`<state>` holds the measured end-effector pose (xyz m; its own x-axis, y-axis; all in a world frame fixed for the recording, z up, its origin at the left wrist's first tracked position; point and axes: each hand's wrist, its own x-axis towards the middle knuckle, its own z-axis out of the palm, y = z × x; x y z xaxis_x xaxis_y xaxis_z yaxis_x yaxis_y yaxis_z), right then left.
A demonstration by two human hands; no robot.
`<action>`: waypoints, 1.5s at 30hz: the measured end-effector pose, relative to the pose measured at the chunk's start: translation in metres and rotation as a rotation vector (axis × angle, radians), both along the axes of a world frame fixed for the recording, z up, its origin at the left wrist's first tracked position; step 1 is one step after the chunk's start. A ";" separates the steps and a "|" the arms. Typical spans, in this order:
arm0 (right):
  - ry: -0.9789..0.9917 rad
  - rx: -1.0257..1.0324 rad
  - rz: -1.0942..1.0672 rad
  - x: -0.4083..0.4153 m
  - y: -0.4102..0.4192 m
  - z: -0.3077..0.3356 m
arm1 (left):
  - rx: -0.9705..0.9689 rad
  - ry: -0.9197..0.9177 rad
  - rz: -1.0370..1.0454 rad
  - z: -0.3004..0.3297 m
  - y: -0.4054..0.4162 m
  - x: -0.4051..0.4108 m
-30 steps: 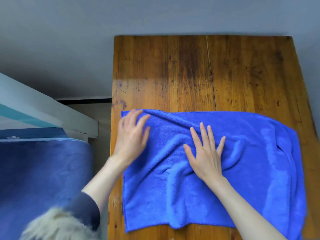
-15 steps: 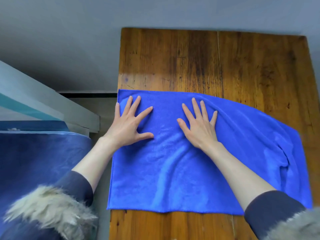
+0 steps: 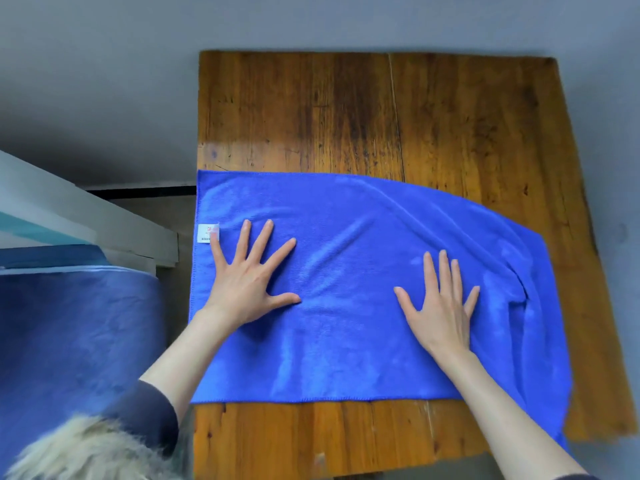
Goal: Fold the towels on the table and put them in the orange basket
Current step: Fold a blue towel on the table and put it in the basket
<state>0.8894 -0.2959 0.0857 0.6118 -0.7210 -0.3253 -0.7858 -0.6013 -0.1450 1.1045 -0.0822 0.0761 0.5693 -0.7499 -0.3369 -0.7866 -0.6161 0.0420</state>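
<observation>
Blue towel spread flat beneath both my palms

Blue microfibre covers the near half of the wooden table [image 3: 450, 126], and both of my hands lie on it with nothing gripped. My left hand [image 3: 247, 278] rests palm down with the fingers spread wide, thumb pointing inward toward my other hand. My right hand [image 3: 440, 299] also lies flat, its three middle fingers close together and straight, the thumb and little finger angled outward. Neither hand curls around any cloth; the fingers only press on the surface.

The towel [image 3: 346, 341] stretches from beyond my left hand's outer side to well past my right hand. Its left edge runs along the table's left edge, just outside my left little finger. A small white label [image 3: 207, 233] sits on that edge, touching the tip of my left little finger or very nearly so; I cannot tell which. Between my hands the cloth shows soft ripples. Outside my right hand it bunches into a deeper fold, and its far edge slopes down toward me on that side, with the corner hanging over the table's near right side.

Bare wood shows beyond my fingertips and in a strip below my wrists. My dark sleeve [image 3: 152, 414] with a pale fur cuff [image 3: 86, 452] sits behind my left forearm. Outside that arm lies a darker blue fabric [image 3: 69, 341]
</observation>
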 end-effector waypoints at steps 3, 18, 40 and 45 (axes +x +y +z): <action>0.009 0.066 0.030 -0.014 -0.014 0.001 | -0.034 0.039 0.022 0.010 -0.011 -0.007; -0.299 -0.079 -0.289 -0.122 -0.112 0.021 | -0.170 0.213 -0.004 0.012 -0.180 -0.176; -0.178 0.129 -0.325 -0.161 -0.242 0.022 | -0.217 0.184 0.112 0.015 -0.236 -0.226; -0.122 0.141 -0.409 -0.182 -0.255 0.017 | -0.119 0.210 -0.094 0.011 -0.266 -0.245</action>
<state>0.7071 -0.5510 0.1023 0.3254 -0.8655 -0.3807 -0.9269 -0.2124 -0.3095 0.8599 -0.3486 0.0872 0.4217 -0.8378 -0.3468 -0.8066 -0.5213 0.2786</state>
